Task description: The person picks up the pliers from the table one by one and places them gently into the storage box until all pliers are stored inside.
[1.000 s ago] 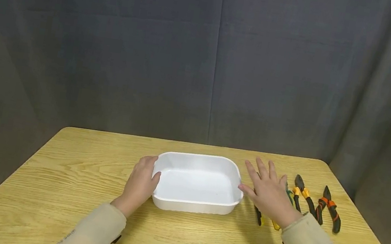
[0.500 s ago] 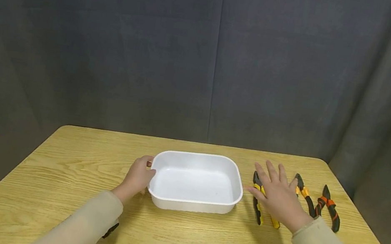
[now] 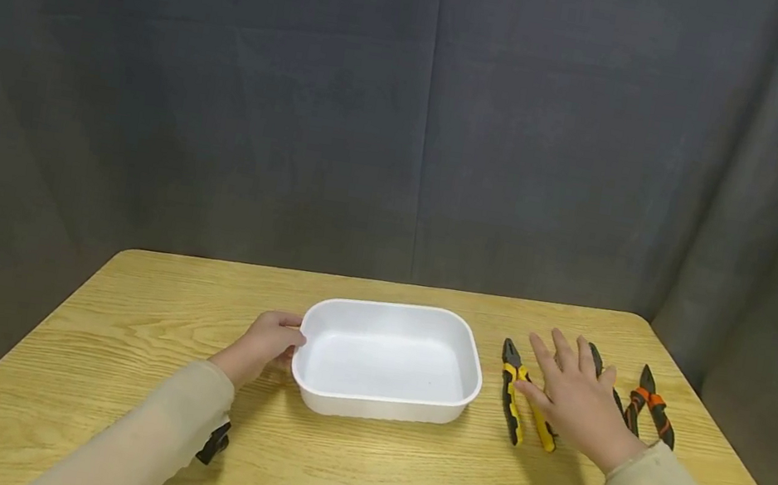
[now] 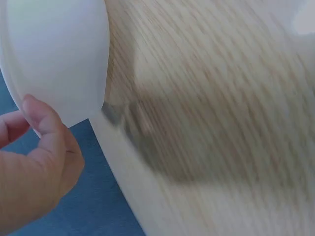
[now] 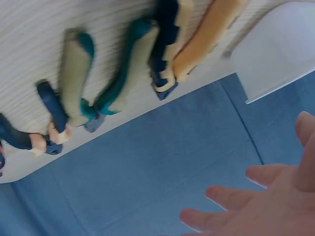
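A white rectangular plastic tray [image 3: 379,409] stands on the table, nothing inside it. At its left end my left hand [image 3: 259,345] pinches the rim, thumb on top and fingers on the outer side; the left wrist view shows this grip on the tray [image 4: 59,54] too. My right hand [image 3: 580,401] hovers with spread fingers over a row of pliers, holding nothing. Yellow-and-black pliers [image 3: 510,395] lie just left of it. Green-handled pliers [image 5: 125,71], visible in the right wrist view, are hidden under this hand from the head camera.
Beyond the right hand lie partly covered pliers with dark handles [image 3: 616,398] and pliers with orange-and-black handles [image 3: 661,419]. All rest on a wood-grain table [image 3: 353,480]. Dark grey curtains [image 3: 299,137] close off the back and sides.
My left hand has shifted left and taken the tray's left rim between thumb and fingers. The right hand has drawn away from the tray's right end, moving right over the pliers.
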Demonstrator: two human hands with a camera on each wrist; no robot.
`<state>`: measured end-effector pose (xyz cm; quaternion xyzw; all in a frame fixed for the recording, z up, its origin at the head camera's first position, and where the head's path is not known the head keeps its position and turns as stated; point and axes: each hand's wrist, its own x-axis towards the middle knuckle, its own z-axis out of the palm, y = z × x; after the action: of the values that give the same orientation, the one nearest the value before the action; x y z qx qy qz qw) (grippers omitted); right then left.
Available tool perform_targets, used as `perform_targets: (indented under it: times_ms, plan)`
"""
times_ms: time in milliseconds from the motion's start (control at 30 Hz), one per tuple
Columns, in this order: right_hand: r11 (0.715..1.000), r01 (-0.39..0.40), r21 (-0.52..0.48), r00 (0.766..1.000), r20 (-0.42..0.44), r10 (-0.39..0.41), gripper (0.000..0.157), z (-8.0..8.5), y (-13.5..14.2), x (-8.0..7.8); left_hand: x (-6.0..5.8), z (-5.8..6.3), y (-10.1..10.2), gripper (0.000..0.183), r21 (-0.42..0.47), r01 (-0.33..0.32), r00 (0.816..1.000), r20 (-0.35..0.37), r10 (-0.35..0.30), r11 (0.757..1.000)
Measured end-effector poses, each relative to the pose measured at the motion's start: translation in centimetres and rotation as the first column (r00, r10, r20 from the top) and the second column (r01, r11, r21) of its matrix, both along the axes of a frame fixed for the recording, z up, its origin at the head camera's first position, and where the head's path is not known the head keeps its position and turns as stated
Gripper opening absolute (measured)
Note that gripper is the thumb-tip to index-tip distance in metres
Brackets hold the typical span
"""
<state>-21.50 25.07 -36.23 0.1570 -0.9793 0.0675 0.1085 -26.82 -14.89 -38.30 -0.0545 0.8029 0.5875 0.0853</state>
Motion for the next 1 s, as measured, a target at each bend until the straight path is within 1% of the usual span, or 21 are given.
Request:
perform_targets:
  times_ms: [167, 300, 400, 533, 633, 733, 1000]
  plan:
    - [1.000, 0.028, 0.014, 0.999, 0.026, -0.028, 0.072, -0.2, 1.1, 0.3, 0.0, -0.2, -0.1, 0.046, 0.038, 0.000, 0.999, 0.044, -0.002, 0.999]
    - [0.999, 0.036, 0.002, 0.999, 0.033, -0.037, 0.073, -0.3, 2.0, 0.4, 0.2, -0.1, -0.3, 0.048, 0.069, 0.020, 0.998, 0.057, -0.024, 0.997]
    - [0.999, 0.044, -0.001, 0.999, 0.024, -0.044, 0.072, -0.5, 2.8, 0.5, 0.4, 0.0, -0.5, 0.050, 0.093, 0.039, 0.997, 0.062, -0.045, 0.995]
    - [0.997, 0.076, 0.035, 0.997, -0.005, -0.076, 0.070, -0.9, 3.8, 0.5, 0.4, -0.1, -0.7, 0.048, 0.114, 0.042, 0.996, 0.075, -0.051, 0.993]
    - [0.992, 0.113, 0.050, 0.994, -0.011, -0.113, 0.068, -1.3, 4.5, 0.4, 0.3, -0.2, -0.8, 0.047, 0.123, 0.037, 0.995, 0.089, -0.048, 0.992]
    - [0.990, 0.135, 0.044, 0.991, -0.011, -0.134, 0.067, -1.8, 5.4, 0.4, 0.3, -0.3, -0.9, 0.047, 0.132, 0.036, 0.994, 0.096, -0.049, 0.991]
    - [0.989, 0.139, 0.049, 0.990, 0.007, -0.140, 0.064, -2.6, 7.8, 0.5, 0.4, -0.3, -0.5, 0.044, 0.122, 0.052, 0.993, 0.096, -0.064, 0.991]
